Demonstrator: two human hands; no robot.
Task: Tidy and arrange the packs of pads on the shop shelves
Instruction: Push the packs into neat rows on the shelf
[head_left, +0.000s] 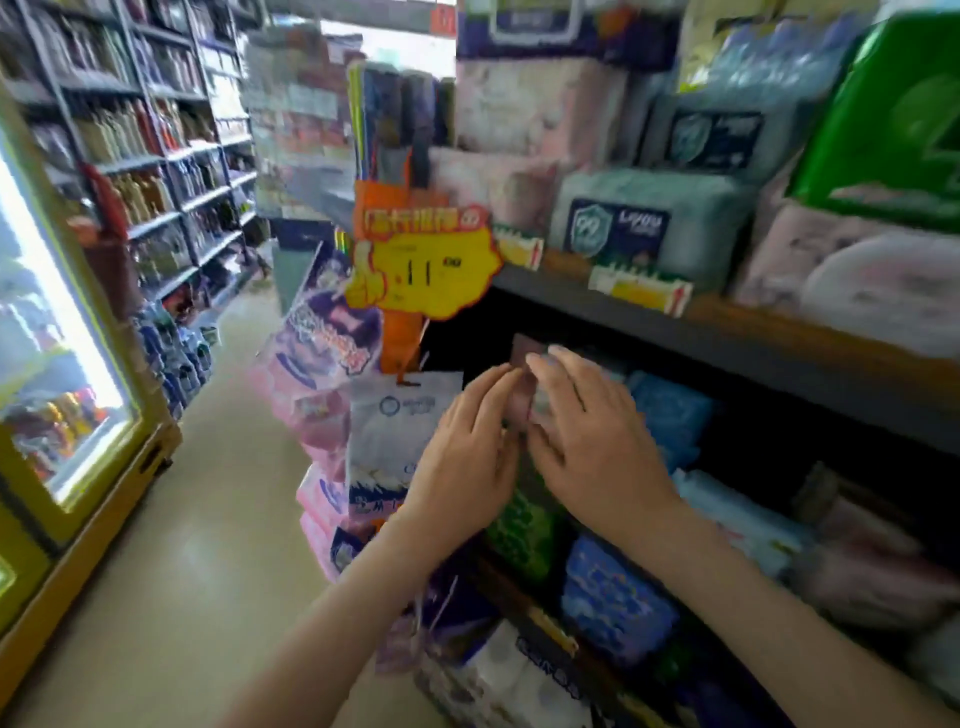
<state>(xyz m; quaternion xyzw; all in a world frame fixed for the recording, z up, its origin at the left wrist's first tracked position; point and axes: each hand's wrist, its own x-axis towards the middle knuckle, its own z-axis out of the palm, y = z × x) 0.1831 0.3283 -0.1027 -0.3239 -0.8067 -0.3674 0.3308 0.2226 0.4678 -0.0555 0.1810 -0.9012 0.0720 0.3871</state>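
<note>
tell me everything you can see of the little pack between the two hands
The pack is small and flat, seemingly soft plastic wrap, dull maroon-pink with a paler grey patch on its right. It stands upright in the dark bay under the shelf board. The left hand touches its left side with straight fingers; the right hand lies over its right side. Blur hides any print.

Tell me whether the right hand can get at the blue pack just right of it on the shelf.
Probably yes: the blue pack sits right beside the right hand, nothing between them, though that hand presses a small pack.
</note>
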